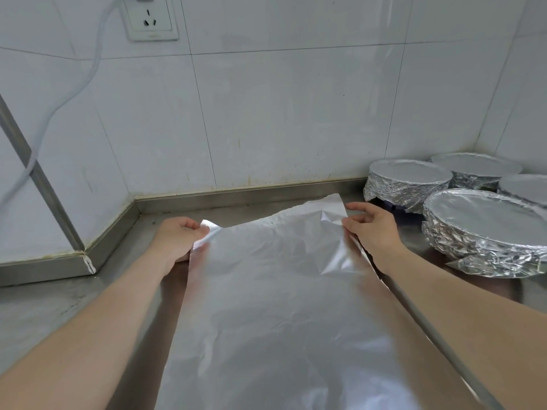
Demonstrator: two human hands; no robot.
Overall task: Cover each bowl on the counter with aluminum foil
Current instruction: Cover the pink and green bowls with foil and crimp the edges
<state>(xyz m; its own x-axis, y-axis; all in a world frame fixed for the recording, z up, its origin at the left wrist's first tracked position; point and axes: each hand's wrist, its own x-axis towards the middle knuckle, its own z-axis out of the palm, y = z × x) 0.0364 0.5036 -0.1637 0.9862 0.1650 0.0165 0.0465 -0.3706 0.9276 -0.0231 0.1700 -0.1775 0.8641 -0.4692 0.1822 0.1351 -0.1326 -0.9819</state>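
A large sheet of aluminum foil (275, 291) stretches from the bottom of the view toward the back wall, held above the steel counter (59, 303). My left hand (177, 241) pinches its far left corner. My right hand (370, 229) pinches the far right corner, where the foil is creased. Several bowls wrapped in foil stand at the right: a near one (485, 229), one behind it (408, 182), and two more at the back right (476, 167) (527, 187). What lies beneath the sheet is hidden.
White tiled walls (281, 113) close the counter at the back and left, with a steel upstand (236, 196) along the base. A wall socket (151, 19) and a white cable (74, 87) sit at the upper left.
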